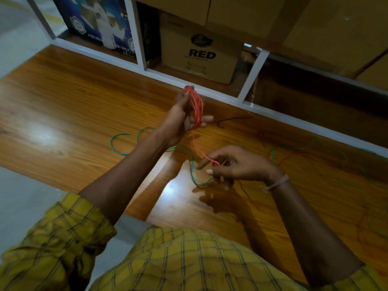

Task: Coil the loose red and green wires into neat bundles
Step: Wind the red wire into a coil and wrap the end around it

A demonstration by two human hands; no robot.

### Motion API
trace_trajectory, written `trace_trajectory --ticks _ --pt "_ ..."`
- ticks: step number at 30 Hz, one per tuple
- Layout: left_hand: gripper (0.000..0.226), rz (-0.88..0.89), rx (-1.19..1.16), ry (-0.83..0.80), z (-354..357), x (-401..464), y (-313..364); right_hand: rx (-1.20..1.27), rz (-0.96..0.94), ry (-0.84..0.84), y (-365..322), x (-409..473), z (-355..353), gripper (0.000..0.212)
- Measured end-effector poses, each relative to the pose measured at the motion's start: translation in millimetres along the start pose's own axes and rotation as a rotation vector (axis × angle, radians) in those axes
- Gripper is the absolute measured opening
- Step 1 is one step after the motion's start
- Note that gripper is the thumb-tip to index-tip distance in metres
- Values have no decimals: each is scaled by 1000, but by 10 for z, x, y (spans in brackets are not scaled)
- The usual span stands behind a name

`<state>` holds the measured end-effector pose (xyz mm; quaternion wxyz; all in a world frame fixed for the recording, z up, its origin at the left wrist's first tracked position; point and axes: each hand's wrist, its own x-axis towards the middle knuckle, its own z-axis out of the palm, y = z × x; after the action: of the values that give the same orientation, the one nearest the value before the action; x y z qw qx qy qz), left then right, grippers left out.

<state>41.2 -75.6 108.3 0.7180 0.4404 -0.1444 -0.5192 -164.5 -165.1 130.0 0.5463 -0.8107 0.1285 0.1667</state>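
My left hand (184, 116) is raised above the wooden table (73, 106), and several loops of red wire (196, 106) are wound around it from thumb to fingers. One red strand runs down from that coil to my right hand (235, 164), which pinches it between thumb and fingertips. A loose green wire (126, 141) snakes across the table beneath both hands. More green wire (294, 147) lies on the right side of the table, and dark red wire is dimly visible there too.
White shelf frames (255, 72) run along the table's far edge. They hold a brown carton marked RED (201, 53) and a blue printed box (98, 22). A thin dark wire (233, 119) lies near the shelf. Grey floor (25, 196) shows at left.
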Motion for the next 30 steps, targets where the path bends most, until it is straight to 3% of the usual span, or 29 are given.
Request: trace_trajectory --ticks 4,10,20,23,30 --pt "36 44 477 -15 -21 -102 -20 180 -95 -54 -170 -140 -204 19" --pt "40 -80 713 -258 -60 -259 -54 211 -188 227 -237 -135 -609 26" --pt "48 -210 268 -551 -138 -352 -95 59 -163 650 8 294 -764 22" --pt "51 -234 170 -603 -149 -383 -75 70 -132 660 121 371 -705 17" --pt "56 -257 -158 -642 -118 -351 7 92 -35 545 334 410 -311 27"
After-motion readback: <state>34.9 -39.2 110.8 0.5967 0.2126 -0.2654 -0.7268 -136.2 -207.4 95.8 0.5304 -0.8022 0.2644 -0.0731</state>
